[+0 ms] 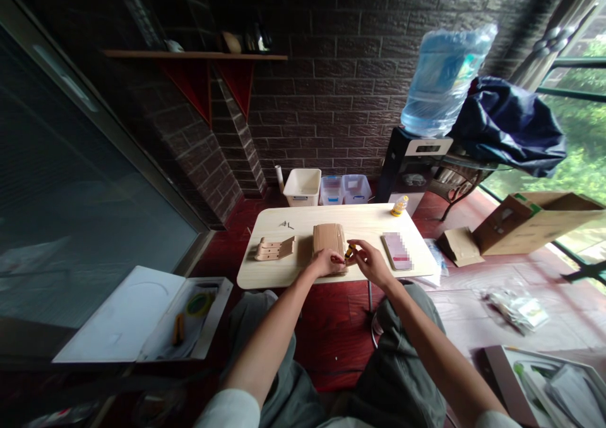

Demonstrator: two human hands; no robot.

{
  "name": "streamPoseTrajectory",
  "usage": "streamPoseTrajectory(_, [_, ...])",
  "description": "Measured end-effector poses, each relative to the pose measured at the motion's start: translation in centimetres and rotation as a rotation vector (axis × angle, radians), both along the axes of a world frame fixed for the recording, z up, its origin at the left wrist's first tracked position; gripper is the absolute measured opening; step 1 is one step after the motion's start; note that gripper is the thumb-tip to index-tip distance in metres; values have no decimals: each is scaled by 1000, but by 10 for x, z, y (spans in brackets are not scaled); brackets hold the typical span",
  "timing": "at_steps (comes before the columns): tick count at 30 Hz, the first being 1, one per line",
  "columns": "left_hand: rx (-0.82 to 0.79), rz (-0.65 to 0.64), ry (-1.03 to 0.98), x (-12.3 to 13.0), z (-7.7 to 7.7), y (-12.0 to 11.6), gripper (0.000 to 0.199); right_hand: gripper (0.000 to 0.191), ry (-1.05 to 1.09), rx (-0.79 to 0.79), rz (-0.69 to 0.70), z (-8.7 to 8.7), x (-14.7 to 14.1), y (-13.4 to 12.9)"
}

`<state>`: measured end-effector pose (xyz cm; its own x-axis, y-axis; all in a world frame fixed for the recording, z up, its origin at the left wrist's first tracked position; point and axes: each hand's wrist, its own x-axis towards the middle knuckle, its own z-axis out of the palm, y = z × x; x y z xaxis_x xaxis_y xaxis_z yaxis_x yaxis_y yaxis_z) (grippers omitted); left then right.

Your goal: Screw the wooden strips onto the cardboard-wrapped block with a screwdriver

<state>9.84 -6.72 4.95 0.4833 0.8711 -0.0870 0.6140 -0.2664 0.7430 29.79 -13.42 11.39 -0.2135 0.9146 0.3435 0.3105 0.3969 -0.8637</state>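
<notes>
A light brown wooden piece with a curved, ribbed top (328, 235) lies at the middle of the pale table (362, 223). My left hand (326, 262) is at its front right edge, fingers curled together; what they pinch, if anything, is too small to make out. Just beside it, my right hand (372, 265) grips a short yellow and black screwdriver (350, 251) with its fingertips. The screwdriver's tip is down near the left fingers, by the wooden piece's right side. To the left sits a second, angled wooden part with holes (276, 249). Behind that are several small screws (286, 225).
A flat pinkish item, partly pixelated (398, 251), lies right on the table. A yellow-capped bottle (400, 206) stands at the back right corner. Behind are plastic bins (303, 191) and a water dispenser (411, 169). An open white case (189, 317) is left; a cardboard box (516, 226) is right.
</notes>
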Motion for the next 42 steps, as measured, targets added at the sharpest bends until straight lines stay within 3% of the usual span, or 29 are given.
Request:
streamPoseTrajectory(16, [1,-9,4,0,6,-2,31,32,-12,85,-25,3,-5,-2])
streamPoseTrajectory(27, [-19,14,-1,1,10,-4,31,31,6,41,-50,1,-6,-3])
streamPoseTrajectory(42, [45,19,-22,1,-3,-1,31,38,36,-21,-11,-5,-6,-6])
